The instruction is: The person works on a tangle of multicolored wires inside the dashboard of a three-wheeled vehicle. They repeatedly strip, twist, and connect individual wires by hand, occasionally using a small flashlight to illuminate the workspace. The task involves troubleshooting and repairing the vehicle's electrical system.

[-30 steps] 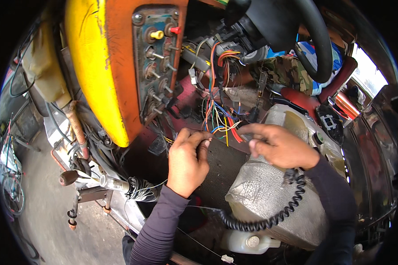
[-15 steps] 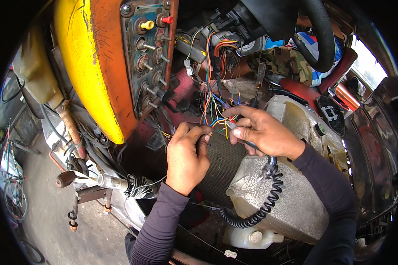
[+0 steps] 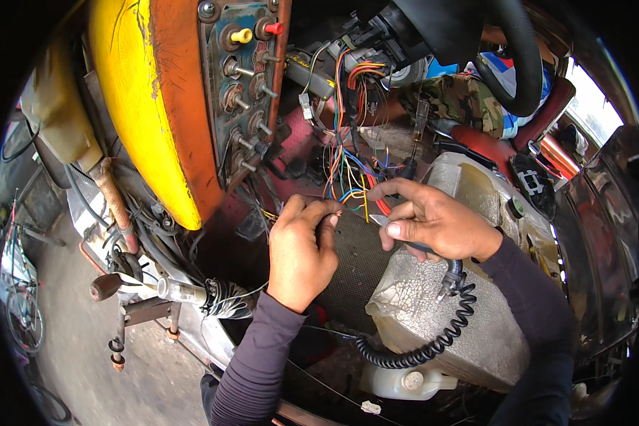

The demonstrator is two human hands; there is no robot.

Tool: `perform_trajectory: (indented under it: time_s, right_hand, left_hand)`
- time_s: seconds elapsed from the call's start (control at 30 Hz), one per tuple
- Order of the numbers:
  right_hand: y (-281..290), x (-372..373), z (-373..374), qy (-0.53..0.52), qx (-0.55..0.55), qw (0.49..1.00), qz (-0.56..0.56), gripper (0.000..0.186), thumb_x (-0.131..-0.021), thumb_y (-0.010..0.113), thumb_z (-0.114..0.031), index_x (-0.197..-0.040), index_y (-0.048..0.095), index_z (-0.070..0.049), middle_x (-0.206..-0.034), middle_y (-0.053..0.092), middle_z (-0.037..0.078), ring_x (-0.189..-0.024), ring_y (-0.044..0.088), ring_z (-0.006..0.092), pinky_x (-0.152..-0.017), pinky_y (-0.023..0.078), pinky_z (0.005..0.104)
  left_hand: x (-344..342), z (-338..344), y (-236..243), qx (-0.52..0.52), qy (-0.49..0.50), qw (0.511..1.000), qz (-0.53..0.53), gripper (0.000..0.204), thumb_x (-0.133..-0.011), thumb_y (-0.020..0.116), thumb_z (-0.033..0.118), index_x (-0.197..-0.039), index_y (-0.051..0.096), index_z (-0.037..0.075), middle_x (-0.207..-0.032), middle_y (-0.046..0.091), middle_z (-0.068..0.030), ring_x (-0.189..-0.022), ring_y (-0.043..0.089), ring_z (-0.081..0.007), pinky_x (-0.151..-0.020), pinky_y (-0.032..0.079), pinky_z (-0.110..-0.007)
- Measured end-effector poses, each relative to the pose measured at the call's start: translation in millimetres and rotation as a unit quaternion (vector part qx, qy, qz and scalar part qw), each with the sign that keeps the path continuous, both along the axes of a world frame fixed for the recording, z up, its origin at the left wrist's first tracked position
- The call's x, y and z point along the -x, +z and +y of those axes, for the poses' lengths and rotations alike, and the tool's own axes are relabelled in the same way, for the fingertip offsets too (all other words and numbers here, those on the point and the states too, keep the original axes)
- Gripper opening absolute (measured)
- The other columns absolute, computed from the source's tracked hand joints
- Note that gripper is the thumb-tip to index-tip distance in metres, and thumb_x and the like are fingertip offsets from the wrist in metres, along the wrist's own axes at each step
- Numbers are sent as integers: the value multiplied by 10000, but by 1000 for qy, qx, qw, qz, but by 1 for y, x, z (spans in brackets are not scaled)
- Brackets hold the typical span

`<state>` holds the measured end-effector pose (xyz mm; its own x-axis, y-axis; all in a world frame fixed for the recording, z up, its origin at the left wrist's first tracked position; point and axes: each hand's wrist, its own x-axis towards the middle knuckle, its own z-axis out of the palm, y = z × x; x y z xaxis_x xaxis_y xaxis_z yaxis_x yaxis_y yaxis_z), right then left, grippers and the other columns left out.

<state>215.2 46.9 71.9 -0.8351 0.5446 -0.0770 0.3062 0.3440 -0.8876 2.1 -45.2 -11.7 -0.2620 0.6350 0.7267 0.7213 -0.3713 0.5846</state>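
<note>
My left hand (image 3: 299, 248) is closed in a pinch on a wire, with bare copper strands (image 3: 338, 212) showing at the fingertips. Close beside it, my right hand (image 3: 440, 220) is curled around a small knife (image 3: 381, 221), its pointed metal blade toward the left and its dark handle under the fingers; the index finger reaches to the wires. A bundle of coloured wires (image 3: 344, 170) hangs down between the hands. Just behind the right hand is a clear-bodied tester (image 3: 420, 121) with a black boot. A black coiled cord (image 3: 444, 337) emerges below that hand; its attachment is hidden.
An orange and yellow panel (image 3: 184, 106) with toggle switches (image 3: 238, 67) stands at left. The steering wheel (image 3: 522, 57) is at upper right, near a person's camouflage-clad leg (image 3: 461, 99). A worn grey cover (image 3: 447, 312) and a white plastic bottle (image 3: 412, 383) lie below.
My right hand has moved slightly right and down with the knife, away from the left fingertips. The coiled cord has shifted the same way. My left hand stays nearly still, pinching the wire.
</note>
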Motion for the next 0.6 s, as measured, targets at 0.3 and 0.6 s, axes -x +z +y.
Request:
perform_trajectory:
  time_s: [0.3, 0.6]
  right_hand:
    - [-9, 11, 5, -4, -2, 999, 43, 372, -1080, 629, -167, -1411, 521, -37, -939, 715, 103, -547, 546, 89, -492, 448, 239]
    - [-3, 6, -7, 11, -9, 999, 51, 463, -1052, 641, -108, -1487, 488, -70, -947, 728, 86, -575, 557, 69, -523, 465, 233]
  left_hand:
    - [0, -1, 1, 0, 0, 1000, -2, 192, -878, 704, -43, -1045, 779, 16, -936, 650, -171, -842, 697, -383, -763, 555, -434]
    - [2, 1, 0, -11, -4, 1000, -10, 192, -889, 705, -35, -1055, 783, 20, -939, 660, -171, -851, 705, -380, -774, 559, -427]
